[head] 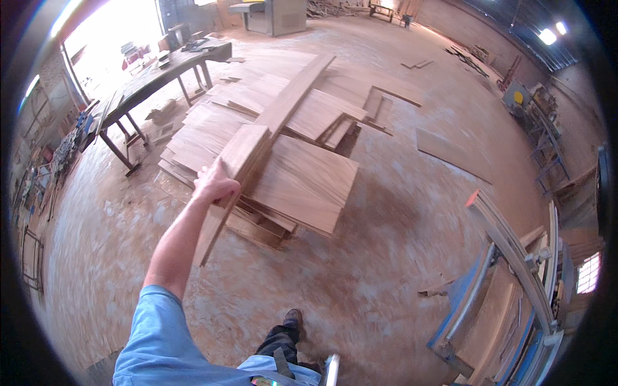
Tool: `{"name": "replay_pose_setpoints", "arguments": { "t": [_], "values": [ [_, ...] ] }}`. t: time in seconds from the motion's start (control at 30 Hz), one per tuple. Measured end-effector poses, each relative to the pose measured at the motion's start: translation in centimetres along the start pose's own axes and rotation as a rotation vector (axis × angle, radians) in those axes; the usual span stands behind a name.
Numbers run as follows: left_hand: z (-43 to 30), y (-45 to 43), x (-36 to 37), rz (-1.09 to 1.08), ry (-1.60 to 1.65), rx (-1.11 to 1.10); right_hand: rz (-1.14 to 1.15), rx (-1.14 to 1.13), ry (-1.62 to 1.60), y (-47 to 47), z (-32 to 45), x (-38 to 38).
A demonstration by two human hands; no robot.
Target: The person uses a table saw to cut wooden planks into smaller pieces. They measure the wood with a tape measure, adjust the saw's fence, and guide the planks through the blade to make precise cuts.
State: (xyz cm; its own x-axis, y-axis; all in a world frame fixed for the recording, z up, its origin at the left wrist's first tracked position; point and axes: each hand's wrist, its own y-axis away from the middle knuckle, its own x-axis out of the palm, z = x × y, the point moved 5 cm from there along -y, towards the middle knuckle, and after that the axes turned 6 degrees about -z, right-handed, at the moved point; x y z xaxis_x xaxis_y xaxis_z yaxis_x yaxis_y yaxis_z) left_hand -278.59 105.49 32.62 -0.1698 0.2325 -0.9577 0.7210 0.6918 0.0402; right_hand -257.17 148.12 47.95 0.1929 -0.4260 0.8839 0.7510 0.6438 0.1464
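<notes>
My left hand [216,183] grips the near end of a short wooden board [247,144], thumb on one side and fingers on the other. That board rests at a slant over a long wooden plank [299,94], whose near end sticks out below my hand. Beneath them a low pile of wooden panels [309,181] lies on the floor, its edges uneven. More panels [207,132] fan out on the pile's left side. My right hand is out of view.
A long workbench [159,72] with items on it stands at the upper left. To the lower right is a machine with a metal rail [512,246] and blue frame. A flat panel [451,154] and thin strips [396,96] lie on the dusty floor [367,280].
</notes>
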Motion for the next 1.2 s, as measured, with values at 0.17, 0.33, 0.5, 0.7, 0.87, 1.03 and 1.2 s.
{"name": "replay_pose_setpoints", "arguments": {
  "t": [0.17,0.33,0.5,0.7,0.87,1.03,1.2],
  "values": [
    [-1.2,4.4,2.8,0.498,1.105,0.043,-0.056,-0.243,-0.053,6.0,0.2,-5.8],
    [3.5,13.7,5.8,0.796,1.069,0.15,-0.049,-0.373,-0.08,15.2,-0.3,-14.2],
    [-1.4,31.1,9.3,1.156,0.823,0.331,-0.231,-0.655,-0.112,29.9,-2.2,-19.7],
    [-16.2,55.9,10.9,1.386,0.865,0.397,-0.514,-0.944,-0.115,48.2,-5.6,-25.3],
    [-27.6,69.5,13.5,1.563,0.657,0.711,-0.838,-1.255,-0.161,60.6,-9.1,-26.6],
    [-36.7,76.4,18.6,1.418,0.541,0.935,-0.803,-1.366,-0.462,66.7,-12.6,-31.5],
    [-46.0,83.0,20.6,0.813,0.111,1.458,-0.942,-1.385,-0.431,72.0,-11.4,-35.4]
  ]
}}
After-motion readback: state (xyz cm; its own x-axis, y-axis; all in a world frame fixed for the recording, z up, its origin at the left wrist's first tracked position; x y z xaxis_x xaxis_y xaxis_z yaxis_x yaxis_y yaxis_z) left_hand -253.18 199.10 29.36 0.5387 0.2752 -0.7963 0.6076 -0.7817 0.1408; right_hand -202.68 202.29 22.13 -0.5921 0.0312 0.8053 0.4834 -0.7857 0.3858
